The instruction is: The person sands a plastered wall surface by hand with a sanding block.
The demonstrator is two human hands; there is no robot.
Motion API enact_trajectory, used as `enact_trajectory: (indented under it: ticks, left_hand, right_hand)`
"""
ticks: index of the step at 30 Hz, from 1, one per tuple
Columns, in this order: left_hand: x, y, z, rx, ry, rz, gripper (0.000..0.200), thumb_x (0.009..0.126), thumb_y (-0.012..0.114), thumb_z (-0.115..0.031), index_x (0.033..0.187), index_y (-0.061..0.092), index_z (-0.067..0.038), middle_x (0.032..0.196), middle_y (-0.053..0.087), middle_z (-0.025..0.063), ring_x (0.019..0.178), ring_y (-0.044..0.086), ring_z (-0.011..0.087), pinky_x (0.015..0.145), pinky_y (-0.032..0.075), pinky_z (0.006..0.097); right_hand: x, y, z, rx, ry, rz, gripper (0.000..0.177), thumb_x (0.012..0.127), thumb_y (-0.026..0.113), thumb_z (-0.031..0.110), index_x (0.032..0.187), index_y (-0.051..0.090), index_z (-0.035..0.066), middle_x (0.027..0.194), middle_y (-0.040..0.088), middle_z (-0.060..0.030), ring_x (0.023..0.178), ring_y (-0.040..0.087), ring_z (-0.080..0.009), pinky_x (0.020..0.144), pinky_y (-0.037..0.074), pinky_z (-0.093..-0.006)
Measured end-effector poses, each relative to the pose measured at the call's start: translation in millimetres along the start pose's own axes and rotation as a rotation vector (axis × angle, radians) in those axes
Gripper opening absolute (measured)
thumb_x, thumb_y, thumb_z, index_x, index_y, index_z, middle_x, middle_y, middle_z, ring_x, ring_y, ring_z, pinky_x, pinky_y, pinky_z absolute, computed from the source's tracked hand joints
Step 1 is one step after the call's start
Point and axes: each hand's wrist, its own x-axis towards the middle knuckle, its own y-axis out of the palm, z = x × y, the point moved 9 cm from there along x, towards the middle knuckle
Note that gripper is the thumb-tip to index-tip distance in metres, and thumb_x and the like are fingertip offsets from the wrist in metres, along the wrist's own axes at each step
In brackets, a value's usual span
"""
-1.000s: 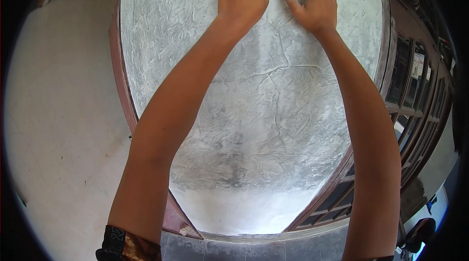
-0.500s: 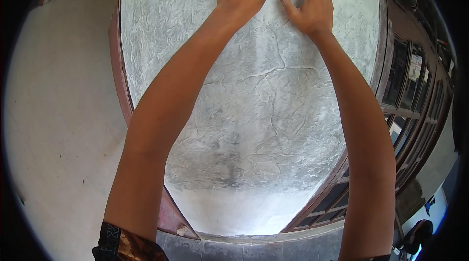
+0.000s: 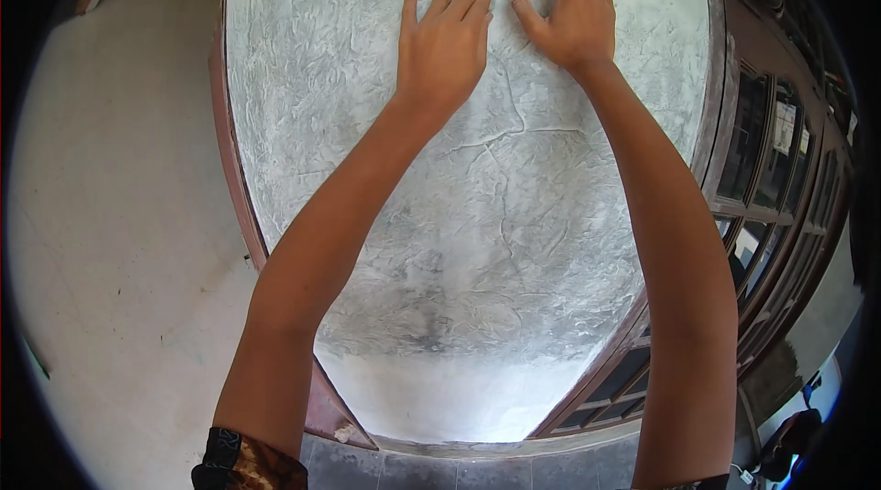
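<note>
A grey-white plastered wall panel [image 3: 440,215] fills the middle of the view, rough and streaked, with ridges and crack-like lines. Against its upper part lies my left hand [image 3: 445,45], fingers stretched upward and its thumb mostly hidden. Whether anything sits beneath that palm cannot be seen. To its right, my right hand [image 3: 576,17] rests on the same surface with fingers extended and thumb spread out. Dusty grey marks show on the right thumb and fingertips. Neither hand visibly grips an object.
A brown wooden frame edge [image 3: 222,123] borders the panel on the left, beside a plain pale wall [image 3: 119,196]. Brown glazed shutters or doors [image 3: 780,160] stand at the right. Grey floor tiles [image 3: 496,473] run along the bottom. Dark items [image 3: 791,444] lie lower right.
My left hand has slid down the wall, bringing its fingers into full view. My right hand has shifted slightly left and stays on the surface.
</note>
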Motion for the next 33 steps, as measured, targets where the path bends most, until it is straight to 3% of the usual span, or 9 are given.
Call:
enact_trajectory:
  ticks: [5, 6, 12, 17, 19, 22, 25, 31, 33]
  left_hand:
    - [40, 5, 12, -0.037, -0.023, 0.001, 0.033, 0.103, 0.059, -0.02, 0.133, 0.069, -0.012, 0.144, 0.065, 0.003, 0.141, 0.054, 0.023, 0.116, 0.035, 0.0633]
    - [60, 13, 18, -0.07, -0.027, 0.05, 0.038, 0.109, 0.045, -0.018, 0.135, 0.064, 0.002, 0.147, 0.06, 0.0164, 0.144, 0.049, 0.033, 0.119, 0.034, 0.0584]
    - [-15, -6, -13, -0.005, -0.024, 0.053, 0.035, 0.103, 0.06, -0.02, 0.136, 0.068, -0.012, 0.147, 0.062, 0.0035, 0.141, 0.053, 0.0244, 0.114, 0.039, 0.0626]
    - [27, 2, -2, 0.004, 0.021, 0.027, 0.036, 0.103, 0.06, -0.019, 0.137, 0.067, -0.013, 0.147, 0.063, 0.0048, 0.14, 0.055, 0.0258, 0.114, 0.039, 0.0614]
    - [59, 12, 17, -0.005, -0.082, 0.046, 0.038, 0.109, 0.045, -0.018, 0.134, 0.064, 0.003, 0.147, 0.06, 0.0179, 0.143, 0.049, 0.0348, 0.118, 0.035, 0.0583]
    - [35, 6, 6, 0.045, -0.043, 0.073, 0.034, 0.1, 0.064, -0.017, 0.132, 0.07, -0.012, 0.144, 0.065, 0.0027, 0.14, 0.055, 0.0236, 0.115, 0.038, 0.0627]
    - [-23, -11, -19, 0.059, -0.026, 0.011, 0.033, 0.103, 0.059, -0.019, 0.134, 0.069, -0.013, 0.141, 0.067, 0.005, 0.135, 0.059, 0.0265, 0.112, 0.04, 0.0614]
    - [52, 20, 21, 0.082, -0.118, 0.114, 0.035, 0.103, 0.06, -0.023, 0.136, 0.067, -0.013, 0.147, 0.062, 0.0005, 0.142, 0.052, 0.0216, 0.114, 0.038, 0.0632]
    - [55, 13, 19, -0.004, -0.06, 0.042, 0.039, 0.109, 0.043, -0.019, 0.135, 0.064, 0.002, 0.148, 0.059, 0.0173, 0.143, 0.05, 0.035, 0.118, 0.036, 0.058]
  right_hand:
    - [0, -1, 3, 0.019, -0.014, -0.013, 0.064, 0.093, 0.063, 0.035, 0.146, 0.055, 0.0, 0.159, 0.045, -0.0215, 0.151, 0.037, -0.0386, 0.125, 0.026, -0.0542]
    - [-1, 0, 2, 0.016, -0.014, -0.018, 0.063, 0.094, 0.063, 0.034, 0.146, 0.055, 0.0, 0.159, 0.045, -0.0218, 0.151, 0.037, -0.0388, 0.125, 0.026, -0.0543]
    - [-1, 4, 1, 0.019, -0.031, -0.034, 0.061, 0.095, 0.061, 0.032, 0.146, 0.054, -0.001, 0.159, 0.045, -0.0221, 0.15, 0.037, -0.0392, 0.125, 0.025, -0.0545]
    - [-3, 5, 3, 0.008, -0.041, -0.052, 0.06, 0.095, 0.06, 0.031, 0.146, 0.054, -0.001, 0.159, 0.044, -0.0219, 0.15, 0.037, -0.0388, 0.125, 0.024, -0.0545]
    - [-2, 7, 3, -0.011, -0.04, -0.037, 0.06, 0.096, 0.058, 0.031, 0.146, 0.054, -0.001, 0.159, 0.045, -0.022, 0.15, 0.037, -0.0388, 0.125, 0.023, -0.0545]
    - [-2, 6, 3, 0.035, -0.044, -0.036, 0.06, 0.096, 0.057, 0.031, 0.146, 0.054, -0.001, 0.159, 0.045, -0.0218, 0.151, 0.036, -0.0389, 0.126, 0.022, -0.0549]
    - [-3, 8, 3, 0.037, -0.046, -0.036, 0.06, 0.095, 0.057, 0.03, 0.146, 0.054, -0.001, 0.159, 0.045, -0.0219, 0.151, 0.035, -0.0393, 0.126, 0.022, -0.0555]
    - [-3, 5, 4, 0.062, -0.043, -0.02, 0.06, 0.094, 0.058, 0.03, 0.145, 0.054, -0.002, 0.159, 0.045, -0.0226, 0.151, 0.035, -0.0397, 0.126, 0.022, -0.0562]
    - [-3, 6, 3, 0.066, -0.047, -0.027, 0.06, 0.094, 0.058, 0.029, 0.145, 0.054, -0.002, 0.159, 0.045, -0.0225, 0.151, 0.035, -0.0397, 0.125, 0.022, -0.0565]
